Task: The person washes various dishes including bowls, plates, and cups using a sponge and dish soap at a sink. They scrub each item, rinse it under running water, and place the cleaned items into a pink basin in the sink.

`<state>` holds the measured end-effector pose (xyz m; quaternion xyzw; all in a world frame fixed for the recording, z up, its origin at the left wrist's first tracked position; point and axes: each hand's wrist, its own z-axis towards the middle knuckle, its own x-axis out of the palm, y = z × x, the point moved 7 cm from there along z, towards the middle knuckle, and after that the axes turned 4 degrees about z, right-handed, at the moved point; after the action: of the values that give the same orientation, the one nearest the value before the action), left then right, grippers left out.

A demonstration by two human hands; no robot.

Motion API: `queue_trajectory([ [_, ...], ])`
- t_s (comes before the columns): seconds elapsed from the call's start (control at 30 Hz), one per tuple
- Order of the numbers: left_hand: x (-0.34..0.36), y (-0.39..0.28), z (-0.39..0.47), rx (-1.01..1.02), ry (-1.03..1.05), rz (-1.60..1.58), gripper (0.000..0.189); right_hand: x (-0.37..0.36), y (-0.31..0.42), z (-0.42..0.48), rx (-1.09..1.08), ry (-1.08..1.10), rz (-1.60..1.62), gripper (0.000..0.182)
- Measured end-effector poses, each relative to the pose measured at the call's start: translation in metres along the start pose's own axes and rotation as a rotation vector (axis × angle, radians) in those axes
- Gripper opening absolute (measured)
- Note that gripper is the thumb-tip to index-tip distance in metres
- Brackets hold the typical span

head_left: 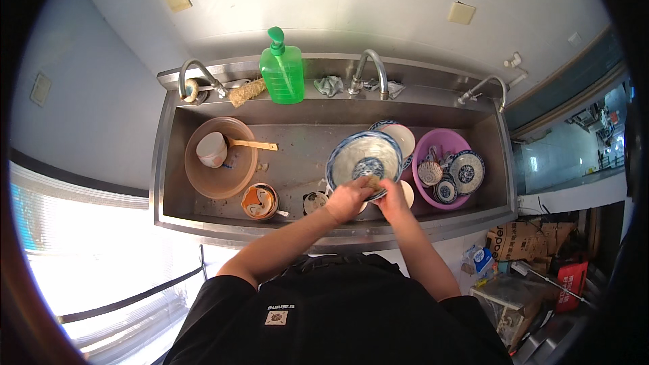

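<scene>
A large blue-and-white ceramic bowl (364,149) is tilted above the sink, its inside facing up and its pattern slightly blurred. My right hand (393,202) grips its near right rim. Over the near rim reaches my left hand (350,198), its fingers on a tan scrubber, apparently loofah (374,183), pressed against the bowl's inside. Behind the bowl sit a white bowl (399,139) and blue-rimmed dishware (384,124), partly covered. Below my hands, a pale bowl (407,193) shows only in part. Left of my left hand is a small dark-edged dish (315,203).
The steel sink (299,144) holds a tan basin (195,182) with a white pot (212,149), an orange-patterned bowl (259,202), and a pink basin (446,134) of dishes. Along the back ledge stand a green pump bottle (282,73), a loofah (247,93) and curved faucets (372,56).
</scene>
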<state>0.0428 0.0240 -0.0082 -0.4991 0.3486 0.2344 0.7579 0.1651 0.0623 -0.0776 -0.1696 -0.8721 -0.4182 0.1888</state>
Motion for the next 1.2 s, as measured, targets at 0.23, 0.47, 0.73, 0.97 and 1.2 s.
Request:
queue_trajectory([
  [0.23,-0.042,0.019,-0.024,0.088,-0.023,0.063,0.035,0.049,0.035,-0.015,-0.063,0.073,-0.344,0.049],
  [0.47,-0.088,0.033,-0.001,-0.074,0.001,-0.108,0.03,0.082,0.05,0.007,0.125,0.359,-0.234,0.055],
  [0.73,-0.077,0.072,-0.013,-0.695,-0.159,-1.184,0.024,0.049,-0.036,0.03,0.309,0.277,0.025,0.08],
  [0.97,-0.064,0.096,-0.036,-0.679,-0.115,-1.486,0.049,0.03,-0.029,0.012,0.19,0.472,0.528,0.046],
  [1.2,-0.046,0.156,-0.071,-1.019,-0.222,-1.179,0.038,0.047,0.015,-0.013,0.073,0.523,0.264,0.038],
])
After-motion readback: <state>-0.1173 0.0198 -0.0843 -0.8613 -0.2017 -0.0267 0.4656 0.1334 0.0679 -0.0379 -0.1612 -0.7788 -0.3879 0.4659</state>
